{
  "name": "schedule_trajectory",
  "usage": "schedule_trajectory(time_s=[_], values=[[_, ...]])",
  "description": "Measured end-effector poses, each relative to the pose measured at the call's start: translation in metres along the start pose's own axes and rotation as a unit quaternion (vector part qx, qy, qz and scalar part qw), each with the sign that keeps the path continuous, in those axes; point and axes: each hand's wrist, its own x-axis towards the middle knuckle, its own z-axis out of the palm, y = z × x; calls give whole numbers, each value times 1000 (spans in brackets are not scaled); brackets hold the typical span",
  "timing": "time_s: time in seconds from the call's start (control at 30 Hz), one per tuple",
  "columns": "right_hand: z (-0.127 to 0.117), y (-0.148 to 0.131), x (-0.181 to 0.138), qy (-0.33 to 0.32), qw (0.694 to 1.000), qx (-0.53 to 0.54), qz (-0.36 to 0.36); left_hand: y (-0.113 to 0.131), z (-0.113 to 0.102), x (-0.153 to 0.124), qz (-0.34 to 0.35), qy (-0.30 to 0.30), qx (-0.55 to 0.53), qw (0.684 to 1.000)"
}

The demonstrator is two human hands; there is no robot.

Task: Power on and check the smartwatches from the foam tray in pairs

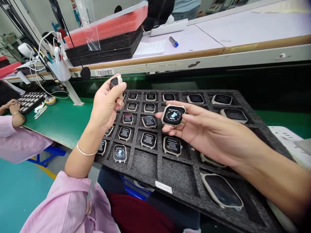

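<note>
Pen cup (62, 69), black foam stack (116, 47), raised shelf (206, 63) behind; white box (286, 140) beside right forearm (262, 158). Foam tray (143, 166) of watches (148, 139) below, front edge above person's lap (143, 210). Left hand (107, 98) pinches pale watch (114, 83); right hand (199, 129) clamped on lit watch (173, 116) over tray; open air between. Green table (65, 119) runs left to co-worker (21, 139).

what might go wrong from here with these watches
The watch in the left hand is pinched up in the air, so it could slip and drop. The right hand holds another watch over the tray; if dropped, it might strike the watches lying there. The bangle on the left wrist could scuff a screen if that arm lowers onto the tray.
</note>
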Motion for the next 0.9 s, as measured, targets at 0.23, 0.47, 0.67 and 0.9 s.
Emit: schedule_trajectory(time_s=[0.23, 0.47, 0.67, 0.9], values=[[-1, -1, 1, 13, 1000, -9, -6, 4, 1, -2, -21, -17, -13, 1000], [1, -2, 1, -14, 999, 31, -6, 15, 5, 0, -46, -84, 15, 995], [-2, -5, 4, -35, 997, 66, -22, -3, 18, 9, -115, -202, 25, 972], [-6, -7, 10, -5, 998, 40, -47, -30, 21, 25, -128, -241, 0, 962]])
